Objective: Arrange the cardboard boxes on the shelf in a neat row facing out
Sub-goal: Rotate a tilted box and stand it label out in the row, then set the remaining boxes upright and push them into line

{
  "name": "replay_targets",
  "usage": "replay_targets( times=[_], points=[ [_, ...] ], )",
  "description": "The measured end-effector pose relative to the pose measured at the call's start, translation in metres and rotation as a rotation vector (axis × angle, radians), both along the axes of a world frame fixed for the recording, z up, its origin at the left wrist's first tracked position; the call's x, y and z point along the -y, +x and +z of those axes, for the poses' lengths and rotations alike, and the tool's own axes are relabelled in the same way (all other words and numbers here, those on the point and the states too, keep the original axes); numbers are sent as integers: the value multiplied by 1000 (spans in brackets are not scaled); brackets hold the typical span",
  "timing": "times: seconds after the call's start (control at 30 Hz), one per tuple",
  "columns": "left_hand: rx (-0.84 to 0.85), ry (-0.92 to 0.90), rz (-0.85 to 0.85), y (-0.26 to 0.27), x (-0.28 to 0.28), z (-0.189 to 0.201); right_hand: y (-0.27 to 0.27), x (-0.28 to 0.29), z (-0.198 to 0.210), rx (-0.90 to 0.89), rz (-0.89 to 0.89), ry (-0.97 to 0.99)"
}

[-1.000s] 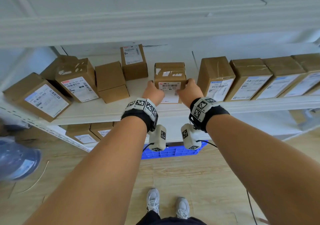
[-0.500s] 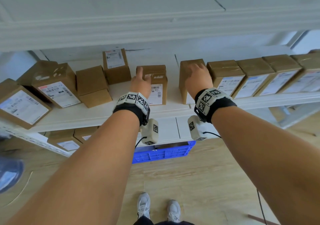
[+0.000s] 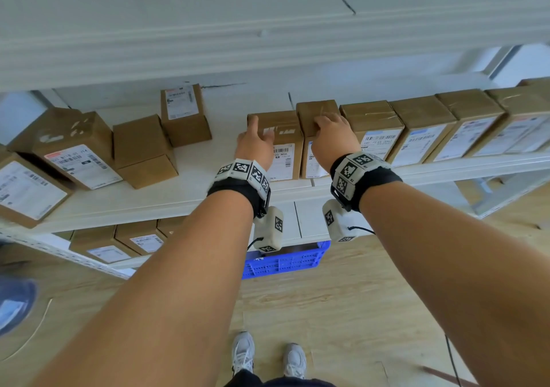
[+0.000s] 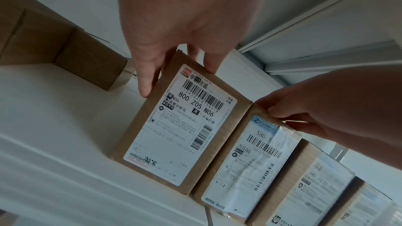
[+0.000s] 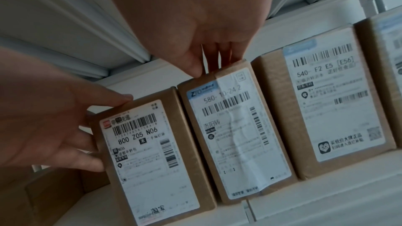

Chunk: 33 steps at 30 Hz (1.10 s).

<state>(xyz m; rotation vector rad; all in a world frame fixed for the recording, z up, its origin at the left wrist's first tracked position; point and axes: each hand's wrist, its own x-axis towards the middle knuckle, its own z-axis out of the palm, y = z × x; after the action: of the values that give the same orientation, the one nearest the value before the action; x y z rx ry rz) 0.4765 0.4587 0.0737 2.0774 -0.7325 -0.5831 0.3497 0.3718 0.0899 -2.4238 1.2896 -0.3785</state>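
Far left of the white shelf (image 3: 166,199): loose brown cardboard boxes (image 3: 74,148), matte, rectangular, turned at odd angles, some with white printed labels, one plain. My left hand (image 3: 253,145) grips the 800 Z05 N06 box (image 4: 174,126); thumb down its left side, fingers (image 4: 212,63) curled over the top edge, so clamped on it. It stands upright, label out, touching its right neighbour. My right hand (image 3: 333,136) rests on the 580 box (image 5: 234,135), fingertips bent and pressed together on its taped top front edge; its label is wrinkled under glossy tape. Right of that, the row of taped boxes (image 3: 446,131) stands side by side, labels facing out.
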Motion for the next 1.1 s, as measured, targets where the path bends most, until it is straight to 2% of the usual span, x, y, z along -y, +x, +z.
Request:
replay_targets(
  times=[0.43,0.67,0.9,1.1],
  points=[
    [-11,27,-84,2,-5,13,1,-3,7,33,-17,0],
    [14,99,-11,28,-27,30,31,-24,23,83,26,-75],
    [302,167,-35,91,-80,28,94,-68,27,183,70,-71],
    [405,252,-61,159,-129,17,163,-115,9,171,97,-53]
  ],
)
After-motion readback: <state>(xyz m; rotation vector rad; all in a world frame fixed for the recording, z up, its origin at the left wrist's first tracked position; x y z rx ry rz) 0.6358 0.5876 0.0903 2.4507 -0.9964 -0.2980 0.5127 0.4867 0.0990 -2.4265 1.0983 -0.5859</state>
